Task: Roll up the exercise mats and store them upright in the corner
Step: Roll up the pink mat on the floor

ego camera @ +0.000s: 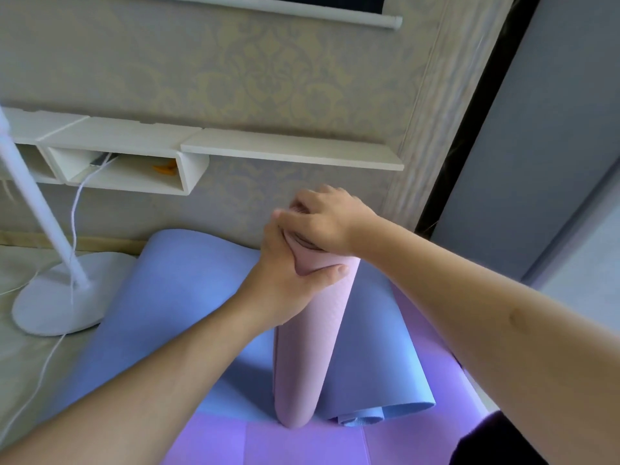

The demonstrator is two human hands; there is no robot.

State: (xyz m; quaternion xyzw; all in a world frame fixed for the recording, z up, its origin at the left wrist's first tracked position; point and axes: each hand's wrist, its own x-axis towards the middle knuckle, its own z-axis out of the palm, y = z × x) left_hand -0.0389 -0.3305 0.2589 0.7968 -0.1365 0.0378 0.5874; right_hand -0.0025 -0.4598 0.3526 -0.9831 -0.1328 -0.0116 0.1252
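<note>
A rolled pink exercise mat (310,347) stands nearly upright, its lower end on the purple mat (302,444) spread on the floor. My left hand (288,280) grips the roll's upper side, thumb wrapped across its front. Over the roll's top end lies my right hand (325,219), fingers curled down round the rim. A blue mat (174,307) lies unrolled behind the pink roll, its right part loosely curled with the end (375,416) showing by the roll's base.
A white floor-lamp base (60,300) and pole (30,193) with a trailing white cord stand at the left. A white wall shelf (292,151) hangs above the mats. The room corner (402,182) and a grey panel (536,156) are to the right.
</note>
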